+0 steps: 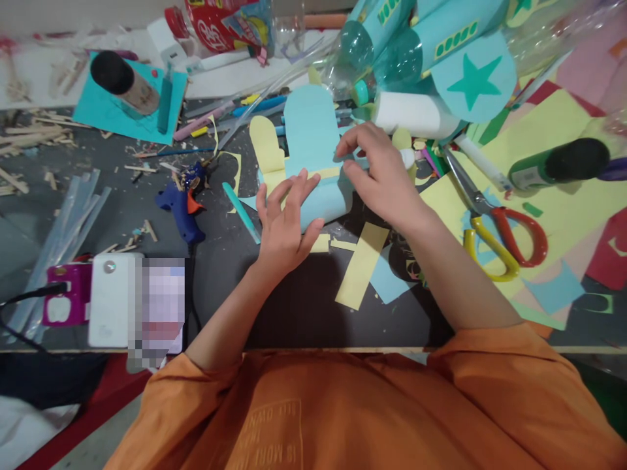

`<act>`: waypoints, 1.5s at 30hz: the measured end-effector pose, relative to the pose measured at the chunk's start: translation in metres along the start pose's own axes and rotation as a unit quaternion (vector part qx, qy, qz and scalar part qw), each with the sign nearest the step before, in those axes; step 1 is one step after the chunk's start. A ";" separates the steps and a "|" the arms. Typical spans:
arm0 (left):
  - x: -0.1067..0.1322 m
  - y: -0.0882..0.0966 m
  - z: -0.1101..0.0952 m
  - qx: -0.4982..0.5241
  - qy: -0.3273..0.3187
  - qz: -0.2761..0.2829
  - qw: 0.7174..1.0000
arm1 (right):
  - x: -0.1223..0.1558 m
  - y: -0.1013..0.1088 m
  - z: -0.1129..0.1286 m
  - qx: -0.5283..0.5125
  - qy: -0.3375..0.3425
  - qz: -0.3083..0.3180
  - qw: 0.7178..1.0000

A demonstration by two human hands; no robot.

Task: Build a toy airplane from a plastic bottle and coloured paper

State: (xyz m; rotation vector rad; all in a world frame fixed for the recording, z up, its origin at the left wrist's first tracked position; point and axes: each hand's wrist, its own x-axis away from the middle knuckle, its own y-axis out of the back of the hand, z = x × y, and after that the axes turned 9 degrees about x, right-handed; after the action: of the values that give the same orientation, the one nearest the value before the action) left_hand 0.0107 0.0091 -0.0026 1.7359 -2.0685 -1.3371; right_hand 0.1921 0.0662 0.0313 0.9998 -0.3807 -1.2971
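A light blue paper piece (313,140) with a rounded top and a curled lower edge lies on the dark table, a yellow paper shape (267,153) beside it and a thin yellow strip across it. My left hand (287,225) lies on its lower curled part with the fingers stretched out flat. My right hand (379,173) rests on its right edge, fingers curled and pressed on the paper near a small white tube tip (407,158).
A blue glue gun (181,202) lies left of my hands. Scissors with red and yellow handles (494,228) rest on yellow paper at right. A yellow paper strip (361,264), paper scraps, glue sticks, wooden sticks, plastic bottles wrapped in teal paper (421,52) and a white charger (112,297) crowd the table.
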 end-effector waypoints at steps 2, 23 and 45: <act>0.000 0.000 0.000 0.004 0.012 0.005 1.000 | 0.000 -0.002 -0.001 0.002 -0.002 -0.011 1.000; -0.003 0.008 0.012 -0.033 0.028 0.005 0.999 | 0.002 -0.022 -0.004 0.035 -0.006 -0.054 0.998; -0.002 0.000 0.010 -0.055 0.027 -0.026 0.998 | 0.001 -0.016 -0.003 0.027 -0.009 -0.030 0.999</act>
State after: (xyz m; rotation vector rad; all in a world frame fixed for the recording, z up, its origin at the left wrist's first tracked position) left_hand 0.0057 0.0167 -0.0081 1.7709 -1.8962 -1.3742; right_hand 0.1849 0.0675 0.0164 1.0534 -0.4035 -1.3573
